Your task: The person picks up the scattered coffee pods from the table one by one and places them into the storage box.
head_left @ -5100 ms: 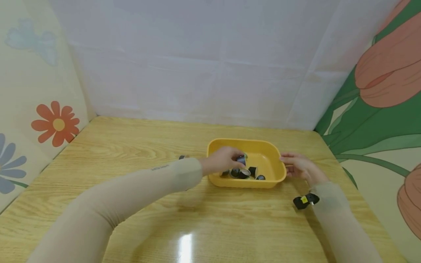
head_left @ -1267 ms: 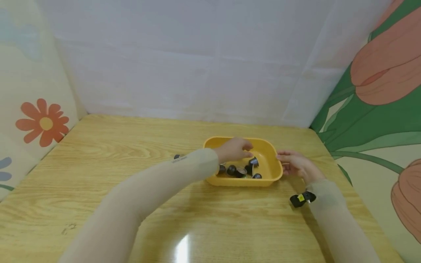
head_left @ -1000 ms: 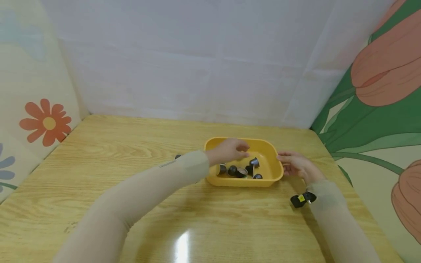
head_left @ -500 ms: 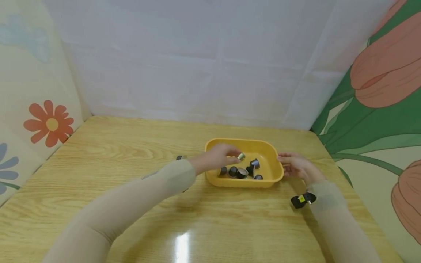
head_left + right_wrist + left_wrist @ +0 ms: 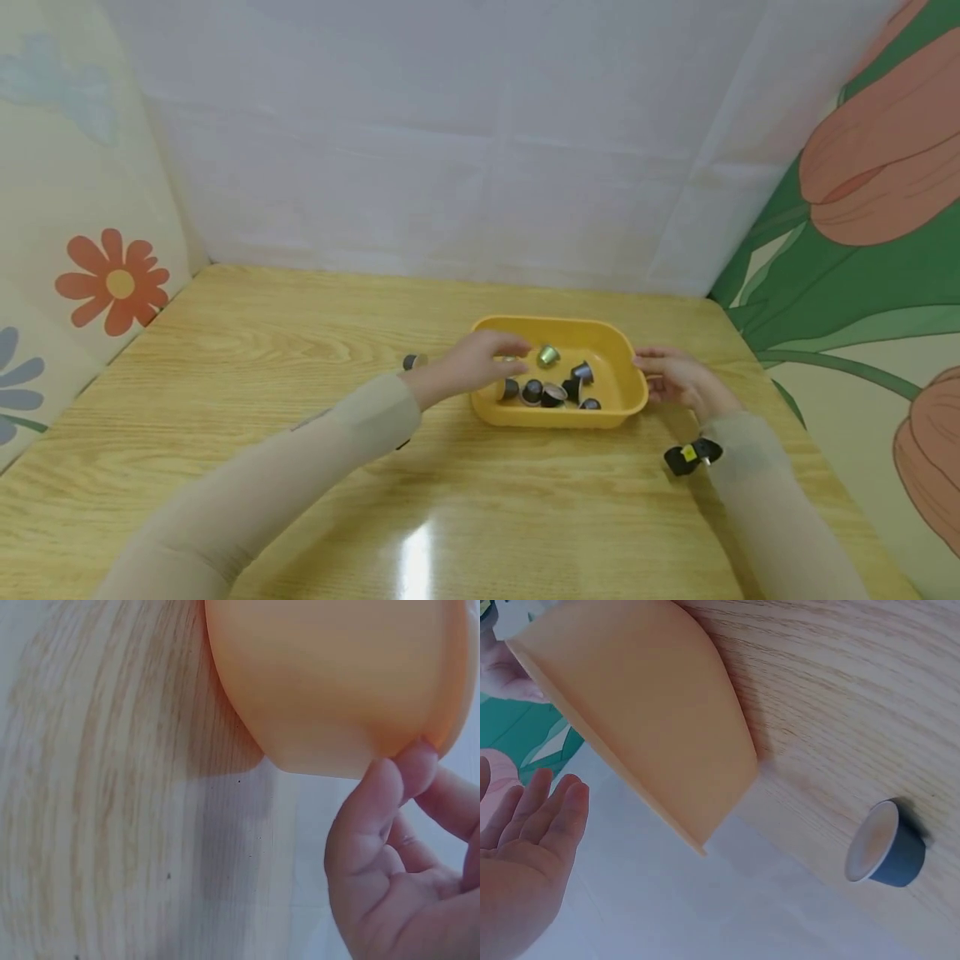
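Observation:
Inside the yellow plastic basin lie several dark coffee capsules along the near side. A green coffee capsule rests farther back in it. My left hand is over the basin's left end, fingers apart and nothing between them. To its left, on the table, one dark coffee capsule lies on its side with its pale lid showing. At the basin's right end, my right hand holds the rim; the right wrist view shows thumb and fingertip against it.
The wooden table meets a white cloth backdrop behind the basin. Painted flower panels stand left and right. A black device with a yellow mark sits at my right wrist.
A dark capsule left my left hand and joined the others. Later the green capsule appeared by my fingers and now lies in the basin, while that hand drew back left. The right hand stayed put.

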The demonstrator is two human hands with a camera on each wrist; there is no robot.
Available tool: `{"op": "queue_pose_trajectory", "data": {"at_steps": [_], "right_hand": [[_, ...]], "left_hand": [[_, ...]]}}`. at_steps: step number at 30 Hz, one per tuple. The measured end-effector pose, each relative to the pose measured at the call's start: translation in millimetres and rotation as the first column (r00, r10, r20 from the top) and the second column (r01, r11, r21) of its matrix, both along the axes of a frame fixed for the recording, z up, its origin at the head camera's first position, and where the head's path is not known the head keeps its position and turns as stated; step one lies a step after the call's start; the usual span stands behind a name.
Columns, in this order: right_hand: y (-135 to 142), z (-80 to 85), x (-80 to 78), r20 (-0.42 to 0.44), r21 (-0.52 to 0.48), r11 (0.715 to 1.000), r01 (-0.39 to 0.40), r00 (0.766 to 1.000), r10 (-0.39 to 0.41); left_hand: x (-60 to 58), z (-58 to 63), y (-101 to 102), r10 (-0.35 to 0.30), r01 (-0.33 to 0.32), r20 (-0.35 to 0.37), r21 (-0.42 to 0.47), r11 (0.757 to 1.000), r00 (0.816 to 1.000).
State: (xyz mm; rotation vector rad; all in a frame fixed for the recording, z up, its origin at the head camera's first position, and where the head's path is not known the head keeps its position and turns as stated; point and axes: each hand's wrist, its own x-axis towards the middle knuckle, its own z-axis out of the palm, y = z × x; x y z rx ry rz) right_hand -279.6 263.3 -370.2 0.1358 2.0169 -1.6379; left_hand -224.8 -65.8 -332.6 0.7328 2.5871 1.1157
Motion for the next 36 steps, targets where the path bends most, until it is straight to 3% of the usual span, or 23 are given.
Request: {"op": "queue_pose_trajectory", "data": {"at_steps": [14, 21, 27, 36], "right_hand": [[-2, 1.4, 1.5, 0.007, -0.011, 1.000, 0.010, 1.000, -0.010], [-3, 2.1, 1.9, 0.007, -0.010, 1.000, 0.014, 1.000, -0.014], [-3, 0.9, 1.7, 0.007, -0.022, 1.000, 0.013, 1.000, -0.013], [-2, 0.3, 0.8, 0.003, 0.002, 1.000, 0.016, 1.000, -0.016]], "left_hand": [[6.9, -6.3, -23, 0.077, -0.078, 0.038, 0.027, 0.997, 0.996], [8.0, -9.9, -34, 0.079, -0.076, -0.037, 0.068, 0.995, 0.996], [10.3, -14.9, -46, 0.101, -0.098, -0.033, 0.101, 0.990, 0.994], [11.6, -8.0, -63, 0.148, -0.144, -0.019, 0.127, 0.981, 0.989]]}}
